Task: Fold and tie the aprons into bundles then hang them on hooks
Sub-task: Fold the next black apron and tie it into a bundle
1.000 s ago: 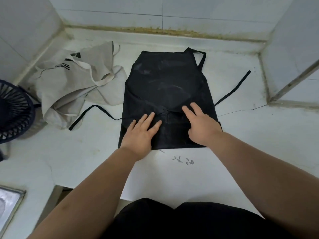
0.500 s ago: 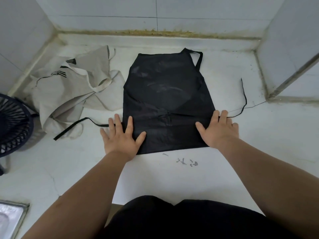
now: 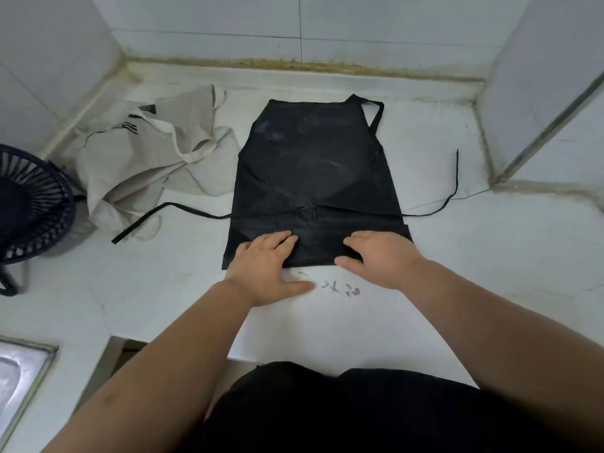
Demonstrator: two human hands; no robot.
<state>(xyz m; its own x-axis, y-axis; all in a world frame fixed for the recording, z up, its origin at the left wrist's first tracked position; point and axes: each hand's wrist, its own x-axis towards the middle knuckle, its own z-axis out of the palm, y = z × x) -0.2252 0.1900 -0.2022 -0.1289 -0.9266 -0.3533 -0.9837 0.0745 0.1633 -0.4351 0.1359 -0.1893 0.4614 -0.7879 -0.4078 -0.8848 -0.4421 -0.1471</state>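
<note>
Black apron [image 3: 313, 165]: flat at middle of table [image 3: 474, 289], bib toward far edge, ties [image 3: 196, 214] trailing sideways; left hand [image 3: 264, 266] and right hand [image 3: 376, 256] lay near-straight fingers [image 3: 277, 240] on near hem, pinching nothing; best folded away evenly, corners level, ties kept free.

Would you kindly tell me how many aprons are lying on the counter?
2: the black apron lies flat at the centre; the beige apron is crumpled to its left, possibly hiding another.
</note>
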